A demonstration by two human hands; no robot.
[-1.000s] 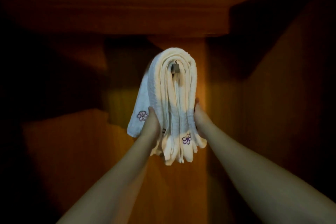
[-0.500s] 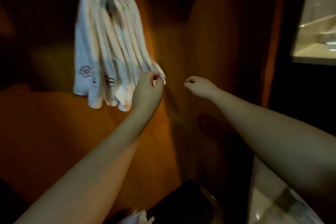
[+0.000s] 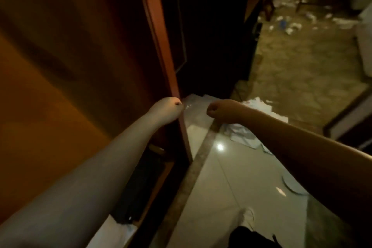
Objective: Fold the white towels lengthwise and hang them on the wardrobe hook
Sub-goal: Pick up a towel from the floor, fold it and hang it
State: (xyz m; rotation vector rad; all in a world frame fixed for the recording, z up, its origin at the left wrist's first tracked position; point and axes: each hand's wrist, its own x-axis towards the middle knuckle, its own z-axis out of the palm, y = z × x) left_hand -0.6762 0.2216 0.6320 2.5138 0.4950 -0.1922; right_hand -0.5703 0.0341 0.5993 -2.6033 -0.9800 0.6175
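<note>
The view has swung right, away from the hung white towels, now out of sight. The wardrobe panel (image 3: 84, 50) fills the left. Left hand (image 3: 167, 109) and right hand (image 3: 221, 109) are loose, empty fists above the tiled floor (image 3: 221, 177), where crumpled white cloth (image 3: 241, 135) lies; another towel probably comes next.

Wardrobe panel (image 3: 66, 66), left half of frame: warm orange-brown wood, darker toward top, its edge strip (image 3: 161, 46) redder. Floor tiles (image 3: 231, 177), lower centre: glossy pale cream with a bright white glare spot. Border strip (image 3: 193, 171) beside tiles: mottled grey-brown. Carpet (image 3: 302, 66), upper right: olive-tan, blotchy pattern, scattered with white scraps (image 3: 289, 26). Crumpled cloth (image 3: 241, 135), centre right: white. Cabinet (image 3: 211, 36), upper centre: near black.
</note>
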